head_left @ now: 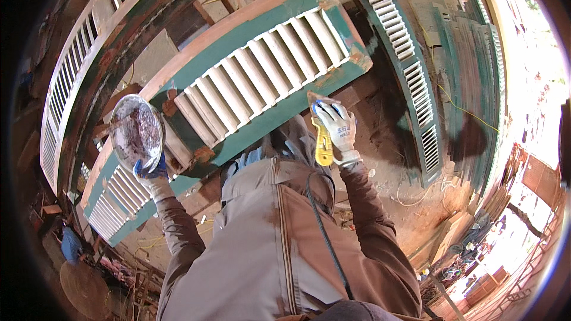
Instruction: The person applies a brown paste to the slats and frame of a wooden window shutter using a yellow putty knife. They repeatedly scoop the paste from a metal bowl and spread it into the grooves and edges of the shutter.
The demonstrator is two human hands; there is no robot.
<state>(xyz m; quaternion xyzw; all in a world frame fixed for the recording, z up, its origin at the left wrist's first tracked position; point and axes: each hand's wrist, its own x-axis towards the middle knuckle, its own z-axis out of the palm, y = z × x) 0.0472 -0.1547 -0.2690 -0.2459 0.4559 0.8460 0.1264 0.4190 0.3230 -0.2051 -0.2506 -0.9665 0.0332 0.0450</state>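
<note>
My left hand (153, 176), in a white glove with blue fingertips, grips the near edge of a round metal bowl (153, 142). The bowl is tilted, and its inside is smeared with a pale and reddish-brown paste. My right hand (339, 129), gloved the same way, is closed on a yellow-handled putty knife (323, 144). The knife's blade, partly covered by my fingers, is at the near edge of a long green louvred shutter (262, 131); whether it touches cannot be made out. Brown patches of filler mark the shutter's corners and joints. Its slats are whitish.
Beyond on the left lies another louvred panel (66, 92) with a pale frame. A narrow dark green shutter (410, 104) lies to the right, beside a stack of green boards (470, 83). Yellow cords (455, 102) run over the floor. Wood scraps and clutter fill the lower corners.
</note>
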